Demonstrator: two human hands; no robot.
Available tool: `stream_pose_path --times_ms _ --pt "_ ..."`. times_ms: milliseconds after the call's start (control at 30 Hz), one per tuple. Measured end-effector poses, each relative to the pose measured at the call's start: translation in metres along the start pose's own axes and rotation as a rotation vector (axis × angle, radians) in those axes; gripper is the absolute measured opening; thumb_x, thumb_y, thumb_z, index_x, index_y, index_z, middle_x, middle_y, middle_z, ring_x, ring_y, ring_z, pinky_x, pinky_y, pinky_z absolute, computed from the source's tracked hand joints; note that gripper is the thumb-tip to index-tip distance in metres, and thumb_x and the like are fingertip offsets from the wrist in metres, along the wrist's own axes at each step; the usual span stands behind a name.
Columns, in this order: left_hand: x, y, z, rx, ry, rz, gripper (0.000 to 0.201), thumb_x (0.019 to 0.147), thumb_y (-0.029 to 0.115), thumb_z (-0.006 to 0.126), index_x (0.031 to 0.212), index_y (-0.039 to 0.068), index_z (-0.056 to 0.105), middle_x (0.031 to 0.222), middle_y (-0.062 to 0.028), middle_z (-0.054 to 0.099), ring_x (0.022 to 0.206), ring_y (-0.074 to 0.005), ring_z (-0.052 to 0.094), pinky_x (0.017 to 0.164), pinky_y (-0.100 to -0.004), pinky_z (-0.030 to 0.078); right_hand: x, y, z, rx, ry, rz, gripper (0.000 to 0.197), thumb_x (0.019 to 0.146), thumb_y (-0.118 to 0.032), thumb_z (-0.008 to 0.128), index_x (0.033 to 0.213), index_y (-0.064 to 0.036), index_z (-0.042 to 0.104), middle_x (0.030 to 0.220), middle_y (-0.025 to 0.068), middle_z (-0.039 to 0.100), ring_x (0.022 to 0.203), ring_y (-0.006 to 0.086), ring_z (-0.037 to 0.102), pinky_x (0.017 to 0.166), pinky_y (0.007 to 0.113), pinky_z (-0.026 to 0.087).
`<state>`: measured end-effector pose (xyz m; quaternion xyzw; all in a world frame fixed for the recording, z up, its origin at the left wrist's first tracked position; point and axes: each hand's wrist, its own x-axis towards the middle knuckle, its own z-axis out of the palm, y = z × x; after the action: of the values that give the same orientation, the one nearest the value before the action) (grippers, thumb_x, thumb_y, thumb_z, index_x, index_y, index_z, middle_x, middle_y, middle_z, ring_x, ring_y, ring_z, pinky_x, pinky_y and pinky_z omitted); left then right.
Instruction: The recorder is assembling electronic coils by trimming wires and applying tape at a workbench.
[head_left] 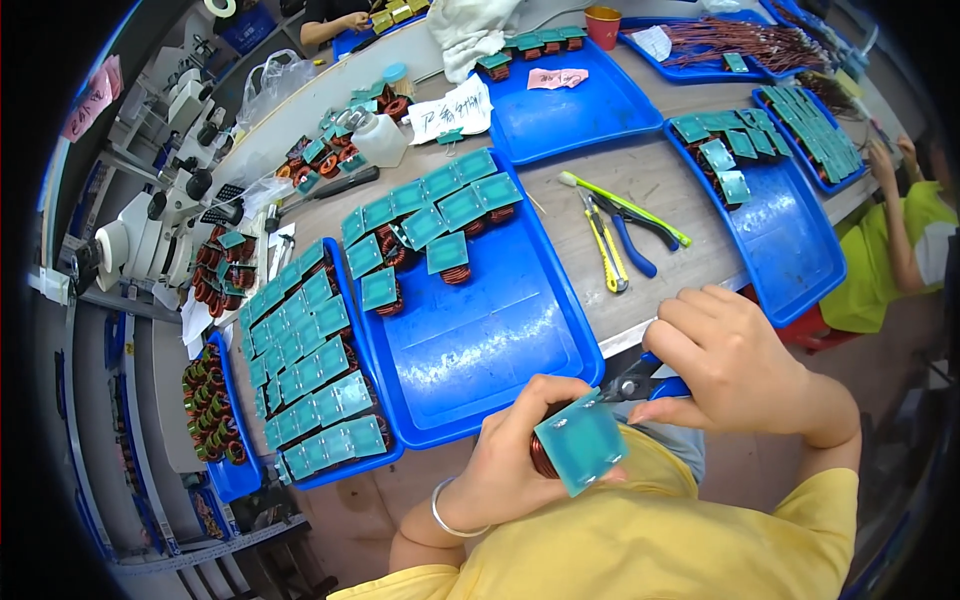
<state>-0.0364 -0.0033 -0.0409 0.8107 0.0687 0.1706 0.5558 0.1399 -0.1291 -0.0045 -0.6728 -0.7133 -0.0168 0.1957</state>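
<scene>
My left hand (505, 460) is closed around a copper-wound coil with a square green board (580, 445) on it, the board's flat face turned up. Blue-handled cutting pliers (632, 384) are gripped in my right hand (725, 350). Their jaws meet the board's upper right corner; whether they close on a wire there is too small to tell. Just beyond my hands lies a blue tray (480, 365) with several similar board-topped coils (448, 256) in its far part.
Left of it, another blue tray (395, 445) is packed with board-topped coils. A yellow cutter knife (605, 250), blue-handled pliers (632, 240) and a green brush (640, 212) lie on the bench. More trays (810, 270) stand at right, near another person in a lime-green top (880, 265). Microscopes (140, 235) line the left.
</scene>
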Motion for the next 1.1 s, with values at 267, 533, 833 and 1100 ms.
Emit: stream_pose_path --times_ms 267,533,833,1100 --pt "0.0 -0.001 0.0 -0.051 0.001 0.013 0.069 0.05 0.024 0.088 0.101 0.001 0.047 0.089 -0.0045 0.056 0.075 -0.0083 0.054 0.064 -0.0203 0.044 0.0 -0.002 -0.003 -0.028 0.001 -0.006 0.05 0.07 -0.051 0.063 0.07 -0.0029 0.046 0.066 0.0089 0.041 0.06 0.0249 0.044 0.056 0.033 0.036" --pt "0.001 0.006 -0.001 0.08 0.022 0.058 0.063 0.056 0.024 0.085 0.102 0.0 0.05 0.09 -0.0084 0.058 0.076 -0.0146 0.059 0.065 -0.024 0.047 -0.002 -0.003 -0.001 -0.031 0.018 -0.002 0.048 0.07 -0.048 0.064 0.072 -0.0025 0.047 0.066 0.0089 0.041 0.06 0.0248 0.044 0.056 0.033 0.037" --pt "0.006 -0.004 0.0 0.054 -0.008 0.032 0.065 0.061 0.024 0.083 0.109 0.0 0.046 0.09 -0.0102 0.059 0.075 -0.0178 0.062 0.063 -0.0259 0.049 -0.006 0.004 0.006 0.052 -0.039 0.028 0.047 0.073 -0.045 0.063 0.075 -0.0015 0.047 0.066 0.0115 0.044 0.057 0.0255 0.048 0.052 0.033 0.041" --pt "0.021 -0.03 0.007 -1.005 -0.219 -0.346 0.096 0.07 0.058 0.065 0.136 0.006 0.02 0.092 -0.0137 0.057 0.08 -0.0154 0.056 0.068 -0.0236 0.045 -0.014 0.02 0.026 0.793 0.138 0.336 0.043 0.067 -0.025 0.077 0.088 -0.0026 0.047 0.095 0.009 0.058 0.075 0.0143 0.051 0.065 0.025 0.043"
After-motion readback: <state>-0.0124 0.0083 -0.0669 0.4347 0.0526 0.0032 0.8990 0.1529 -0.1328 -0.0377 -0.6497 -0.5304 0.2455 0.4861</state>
